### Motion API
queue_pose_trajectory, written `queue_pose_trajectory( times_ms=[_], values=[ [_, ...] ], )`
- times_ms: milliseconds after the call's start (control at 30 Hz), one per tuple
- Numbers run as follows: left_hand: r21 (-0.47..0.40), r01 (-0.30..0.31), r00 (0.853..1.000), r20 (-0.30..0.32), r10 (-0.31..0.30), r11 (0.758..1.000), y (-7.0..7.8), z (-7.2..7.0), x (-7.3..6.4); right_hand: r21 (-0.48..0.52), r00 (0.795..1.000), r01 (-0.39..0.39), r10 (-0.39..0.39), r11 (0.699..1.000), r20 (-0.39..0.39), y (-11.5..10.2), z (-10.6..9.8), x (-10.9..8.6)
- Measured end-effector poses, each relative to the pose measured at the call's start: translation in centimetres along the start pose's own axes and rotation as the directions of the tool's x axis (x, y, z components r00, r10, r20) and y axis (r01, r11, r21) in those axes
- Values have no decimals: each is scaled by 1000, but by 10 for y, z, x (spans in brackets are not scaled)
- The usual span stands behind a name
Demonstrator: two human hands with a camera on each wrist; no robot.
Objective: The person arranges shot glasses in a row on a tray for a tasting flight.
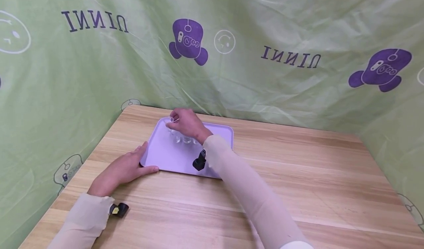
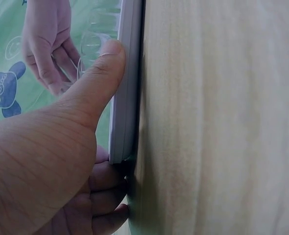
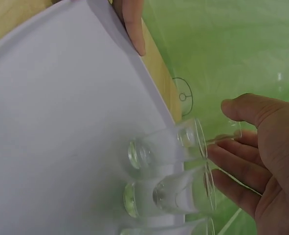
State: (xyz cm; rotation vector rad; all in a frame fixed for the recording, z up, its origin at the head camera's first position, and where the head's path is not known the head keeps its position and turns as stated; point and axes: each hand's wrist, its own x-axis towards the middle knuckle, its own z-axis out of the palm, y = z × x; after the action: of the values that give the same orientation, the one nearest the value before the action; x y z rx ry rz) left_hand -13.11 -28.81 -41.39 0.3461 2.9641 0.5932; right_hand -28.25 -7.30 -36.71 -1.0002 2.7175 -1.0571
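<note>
A lilac rectangular tray [image 1: 165, 155] lies on the table with several small clear drinking glasses [image 1: 187, 140] standing in a row on it. My left hand [image 1: 124, 166] rests against the tray's near left corner, its thumb along the front rim and its straight fingers along the left side. Over the tray's far left part, my right hand [image 1: 188, 123] holds a clear glass [image 1: 172, 119] between thumb and fingers. From the right wrist, two glasses [image 3: 166, 147] partly cover that held glass, so its full outline is hidden.
The wood-grain table [image 1: 314, 182] stretches to the right of the tray and in front of it. A green printed cloth [image 1: 251, 83] hangs behind the table and along both sides. Dark wrist cameras [image 1: 122, 209] are worn at both sleeves.
</note>
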Motion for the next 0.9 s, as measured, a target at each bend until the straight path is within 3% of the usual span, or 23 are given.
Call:
queue_pose_trajectory(
  times_ms=[333,633,900],
  values=[
    [-7,6,1000,16,-6,1000,-2,1,0,-176,996,59,-45,983,81,-5,9,-2],
    [-8,8,1000,16,-8,1000,-2,0,0,-205,989,82,-54,975,138,-4,11,-6],
    [-3,7,1000,9,-7,1000,-2,1,0,-186,988,84,-57,979,145,-1,15,-7]
  ],
)
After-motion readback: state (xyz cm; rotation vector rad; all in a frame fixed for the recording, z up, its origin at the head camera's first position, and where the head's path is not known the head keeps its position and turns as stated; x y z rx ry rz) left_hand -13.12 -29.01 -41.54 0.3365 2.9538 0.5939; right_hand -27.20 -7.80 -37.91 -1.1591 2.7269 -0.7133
